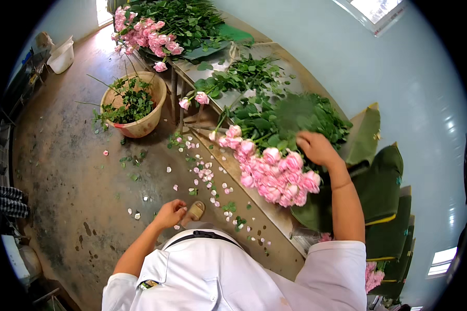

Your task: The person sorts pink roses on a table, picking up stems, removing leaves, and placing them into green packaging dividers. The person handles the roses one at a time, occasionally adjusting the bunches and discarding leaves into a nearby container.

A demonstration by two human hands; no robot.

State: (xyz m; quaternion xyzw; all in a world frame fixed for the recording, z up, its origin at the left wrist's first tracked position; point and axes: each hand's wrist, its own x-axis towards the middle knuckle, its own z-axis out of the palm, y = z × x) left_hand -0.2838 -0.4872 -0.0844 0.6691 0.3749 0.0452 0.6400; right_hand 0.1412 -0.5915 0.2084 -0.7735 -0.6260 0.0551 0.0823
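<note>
A large bunch of pink roses (274,171) lies on the metal-topped table (233,165), blooms towards the floor side. Its leafy green stems (264,116) spread back towards the wall. My right hand (317,147) reaches over the bunch and touches the foliage just behind the blooms; its fingertips are partly hidden, so I cannot tell whether they grip a stem. My left hand (170,214) hangs above the floor in front of my body, fingers loosely curled and slightly apart, with nothing seen in it. Two single roses (201,98) jut over the table edge farther along.
Another heap of pink roses (151,37) lies at the table's far end. A tan tub (140,130) with leafy cuttings stands on the floor, strewn with petals (205,173). Green padded flaps with yellow edging (377,186) line the wall side. A white bin (61,56) stands far left.
</note>
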